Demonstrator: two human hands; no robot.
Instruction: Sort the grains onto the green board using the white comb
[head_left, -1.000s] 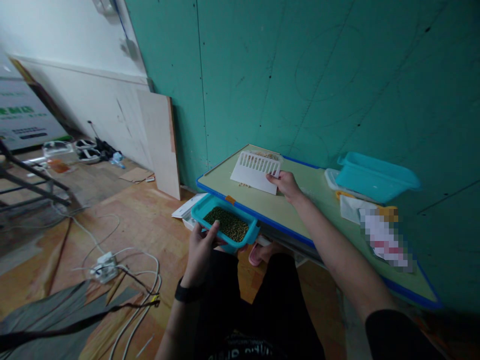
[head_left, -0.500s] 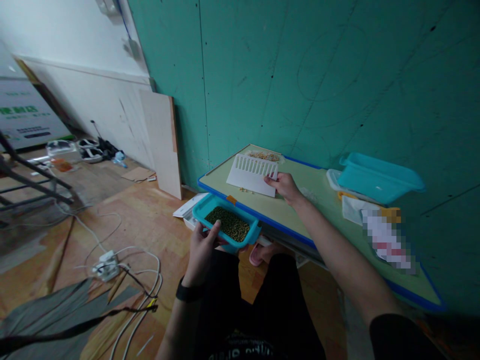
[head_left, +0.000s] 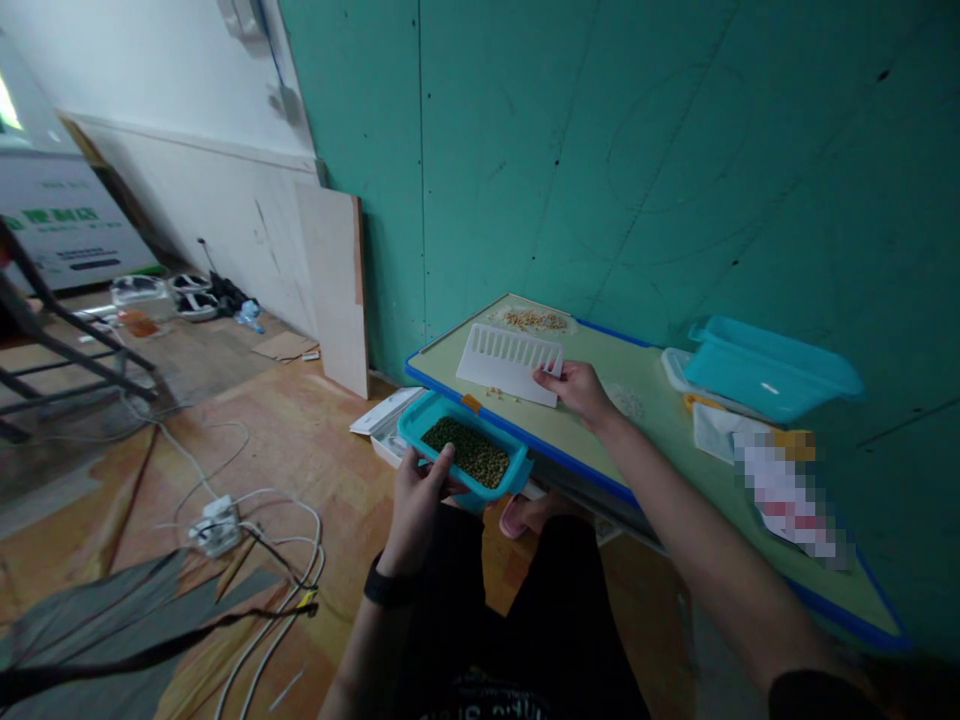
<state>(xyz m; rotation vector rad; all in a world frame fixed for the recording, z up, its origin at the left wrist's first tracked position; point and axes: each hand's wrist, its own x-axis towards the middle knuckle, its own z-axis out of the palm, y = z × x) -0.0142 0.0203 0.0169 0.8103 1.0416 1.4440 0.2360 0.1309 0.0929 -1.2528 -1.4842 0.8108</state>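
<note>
My left hand (head_left: 420, 500) grips the near rim of a teal tray (head_left: 420, 418) filled with green beans (head_left: 474, 452), held just below the table's blue front edge (head_left: 480, 412). My right hand (head_left: 577, 385) is closed on the right end of a white slotted scraper (head_left: 508, 362), which lies flat on the pale green tabletop (head_left: 592, 425). A few yellow grains (head_left: 499, 393) lie beside the scraper's near edge. A bigger pile of yellow grains (head_left: 534, 320) sits at the table's far left corner.
A teal box (head_left: 769, 368) rests on a clear lid at the table's back right, with white paper (head_left: 716, 432) and a blurred packet (head_left: 795, 495) nearer me. Cables and a power strip (head_left: 214, 525) lie on the wooden floor at left. A board (head_left: 334, 290) leans on the green wall.
The scraper has slid toward the table's front edge under my right hand, uncovering the grain pile behind it. The tray in my left hand has stayed at the table edge.
</note>
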